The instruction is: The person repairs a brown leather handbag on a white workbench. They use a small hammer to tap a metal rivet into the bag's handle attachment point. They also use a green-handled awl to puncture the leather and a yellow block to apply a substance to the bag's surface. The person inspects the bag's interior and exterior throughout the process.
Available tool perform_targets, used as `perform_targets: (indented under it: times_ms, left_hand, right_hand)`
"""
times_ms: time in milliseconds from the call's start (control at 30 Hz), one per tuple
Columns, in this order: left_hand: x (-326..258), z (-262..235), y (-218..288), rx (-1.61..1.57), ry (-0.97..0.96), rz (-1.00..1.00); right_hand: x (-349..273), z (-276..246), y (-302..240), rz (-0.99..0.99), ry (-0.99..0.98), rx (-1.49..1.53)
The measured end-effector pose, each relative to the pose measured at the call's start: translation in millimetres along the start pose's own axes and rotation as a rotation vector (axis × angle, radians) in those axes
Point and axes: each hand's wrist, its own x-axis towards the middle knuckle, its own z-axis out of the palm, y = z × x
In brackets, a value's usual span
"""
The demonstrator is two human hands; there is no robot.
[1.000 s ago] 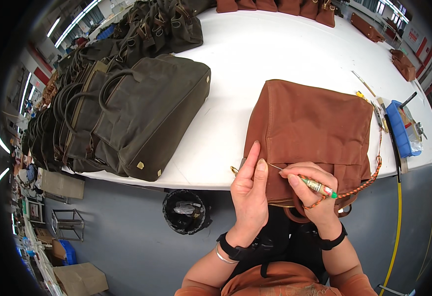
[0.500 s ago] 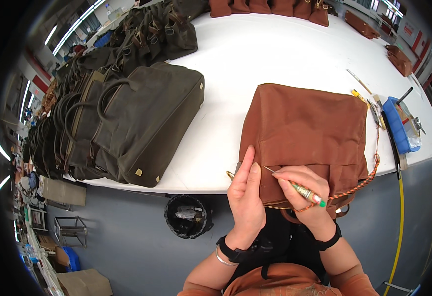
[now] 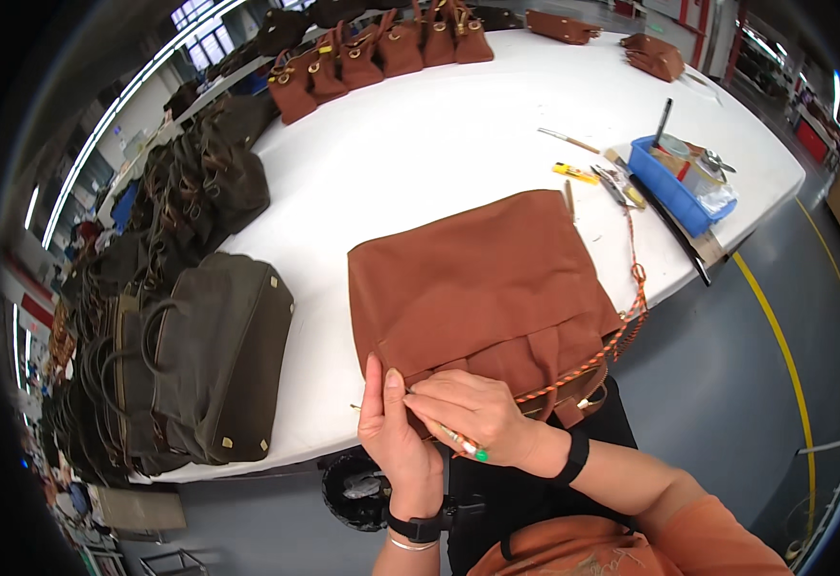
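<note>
A brown handbag [image 3: 477,278] lies on its side at the table's front edge, its lower part overhanging toward me. My left hand [image 3: 399,446] steadies its near left corner, thumb and forefinger raised on either side of the edge. Closed around a slender awl [image 3: 462,442] with a patterned handle and green end, my right hand [image 3: 477,413] works beside the left thumb. The awl's tip is hard to make out there. An orange-and-black braided cord [image 3: 573,370] runs across the bag's right side.
Dark green bags [image 3: 223,365] crowd the table's left. Small brown bags [image 3: 401,48] stand along the back. Right of the handbag lie a yellow cutter [image 3: 575,173], other hand tools and a blue tray [image 3: 674,187]. A black bin [image 3: 353,490] stands below the table.
My view has turned to the right, so the handbag and both hands appear lower and further left. The awl's tip has moved close to my left thumb.
</note>
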Motion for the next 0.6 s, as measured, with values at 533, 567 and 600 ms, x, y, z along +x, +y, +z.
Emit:
perform_targets:
  times_ms: [533,567,600]
  left_hand:
    - [28.3,-23.2,25.3,0.195,0.033,0.221]
    - [26.3,-20.1,25.0,0.221,0.03,0.243]
    - [25.5,-21.2,24.7,0.227,0.027,0.261]
  right_hand:
    - [28.3,-178.8,109.5,0.274,0.095,-0.594]
    - [20.5,-184.7,128.0,0.298,0.001,-0.699]
    - [21.1,-184.8,129.3,0.384,-0.074,-0.828]
